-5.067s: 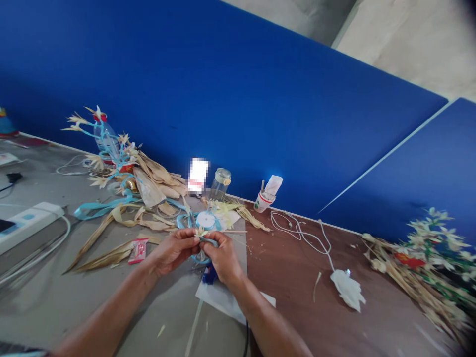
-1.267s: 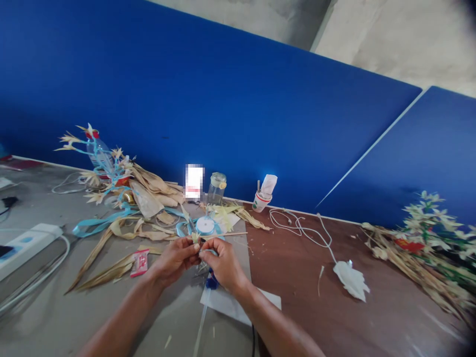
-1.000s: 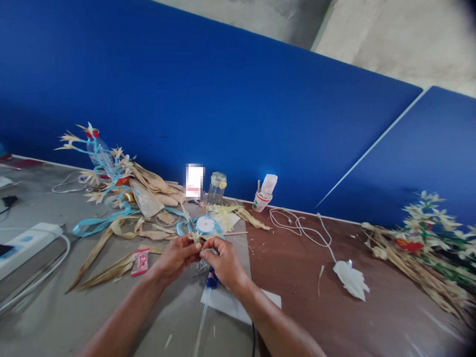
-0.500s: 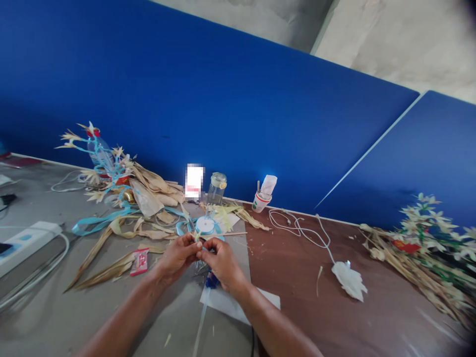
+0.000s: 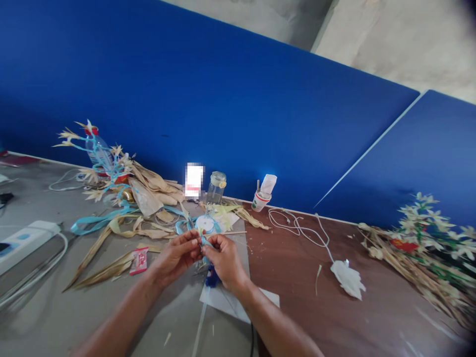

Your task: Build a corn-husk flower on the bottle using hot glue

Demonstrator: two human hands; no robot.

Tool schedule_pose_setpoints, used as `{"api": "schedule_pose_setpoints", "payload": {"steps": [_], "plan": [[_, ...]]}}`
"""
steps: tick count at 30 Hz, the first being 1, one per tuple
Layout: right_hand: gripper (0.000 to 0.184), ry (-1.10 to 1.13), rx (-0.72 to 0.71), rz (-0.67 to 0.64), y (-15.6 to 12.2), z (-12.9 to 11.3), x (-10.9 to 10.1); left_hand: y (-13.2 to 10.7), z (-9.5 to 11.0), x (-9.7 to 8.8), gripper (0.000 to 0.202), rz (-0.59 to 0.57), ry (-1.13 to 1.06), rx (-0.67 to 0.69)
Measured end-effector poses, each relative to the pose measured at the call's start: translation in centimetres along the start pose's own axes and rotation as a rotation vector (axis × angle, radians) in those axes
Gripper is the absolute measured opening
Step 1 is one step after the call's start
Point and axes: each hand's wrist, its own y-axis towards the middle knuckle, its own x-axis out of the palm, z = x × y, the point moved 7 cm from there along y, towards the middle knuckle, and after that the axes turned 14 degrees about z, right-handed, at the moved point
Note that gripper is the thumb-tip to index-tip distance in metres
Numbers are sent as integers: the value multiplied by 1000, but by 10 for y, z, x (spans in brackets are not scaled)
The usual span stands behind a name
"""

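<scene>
- Blue partition point(image 5: 241, 99) beyond the grip
- Left hand point(image 5: 184, 250) pinching a pale-tipped piece point(image 5: 201, 231)
- Right hand point(image 5: 223, 260) pinching blue ribbon point(image 5: 205, 242)
- White spool point(image 5: 204, 224) just beyond the grip

Bare L hand point(image 5: 185, 252) pinching sm. pale-yellow husk bit point(image 5: 201, 231), bare R hand point(image 5: 223, 259) on narrow lt-blue ribbon point(image 5: 205, 242); round white spool point(image 5: 204, 223) just beyond. I see pink rect. pkt point(image 5: 139, 261) nr L hand.

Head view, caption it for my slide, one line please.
Left hand pinches a pale husk piece, right hand a light-blue ribbon, with a ribbon spool just beyond them.
</scene>
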Motion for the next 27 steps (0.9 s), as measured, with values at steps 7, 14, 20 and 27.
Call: {"api": "schedule_pose_setpoints", "payload": {"steps": [7, 14, 20, 27], "plan": [[5, 88, 92, -23, -2, 5, 3, 2, -5, -2, 23, 37, -11, -32], [5, -58, -90, 10, 0, 1, 0, 4, -9, -5, 20, 102, 35, 4], [8, -125, -149, -3, -1, -3, 1, 4, -6, -7, 20, 122, 113, 59], [14, 114, 223, -53, 1, 19, 3, 3, 5, -6, 22, 96, 370, 250]]}}
